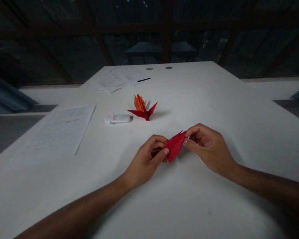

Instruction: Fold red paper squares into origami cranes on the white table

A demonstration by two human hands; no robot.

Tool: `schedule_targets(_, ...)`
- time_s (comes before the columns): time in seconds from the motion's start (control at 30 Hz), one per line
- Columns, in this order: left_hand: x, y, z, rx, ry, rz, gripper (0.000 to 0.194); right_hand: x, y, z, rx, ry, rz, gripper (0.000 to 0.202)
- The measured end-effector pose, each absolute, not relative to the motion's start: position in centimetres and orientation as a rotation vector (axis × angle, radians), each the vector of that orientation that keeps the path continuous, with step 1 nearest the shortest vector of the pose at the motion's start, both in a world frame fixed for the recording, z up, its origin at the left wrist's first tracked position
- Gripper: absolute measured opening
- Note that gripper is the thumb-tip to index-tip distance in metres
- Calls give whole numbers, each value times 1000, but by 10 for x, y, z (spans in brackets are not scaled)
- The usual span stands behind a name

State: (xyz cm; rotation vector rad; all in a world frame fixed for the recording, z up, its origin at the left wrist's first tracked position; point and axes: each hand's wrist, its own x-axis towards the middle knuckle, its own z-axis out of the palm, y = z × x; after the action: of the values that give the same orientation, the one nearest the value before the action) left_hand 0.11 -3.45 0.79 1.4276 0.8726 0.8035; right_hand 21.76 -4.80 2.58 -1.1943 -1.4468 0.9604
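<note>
A folded piece of red origami paper [174, 146] is held just above the white table, between both hands. My left hand [149, 159] pinches its lower left side, thumb on the near face and fingers behind. At its upper right tip, my right hand [208, 146] grips the paper between thumb and index finger. Two narrow points show at the top of the fold. Beyond the hands stand a finished red origami piece [147, 113] with spread wings and an orange origami piece [139, 102] touching or close behind it.
The white table [214, 99] carries a white glue or correction tube [119, 119] left of the origami. A written sheet [57, 129] lies at the left. Further back are more papers [114, 79], a black strip [144, 80] and two round grommets [168, 67]. Dark windows rise behind.
</note>
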Motion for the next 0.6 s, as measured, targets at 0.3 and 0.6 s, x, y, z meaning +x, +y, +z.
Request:
schedule_targets(0.3,2,-34,10,1394,889,828,20,217,-49,27,-1219,-1478,931,8)
schedule_targets(0.6,1,-33,10,1431,941,884,22,216,-48,30,-1163,-1516,919,6)
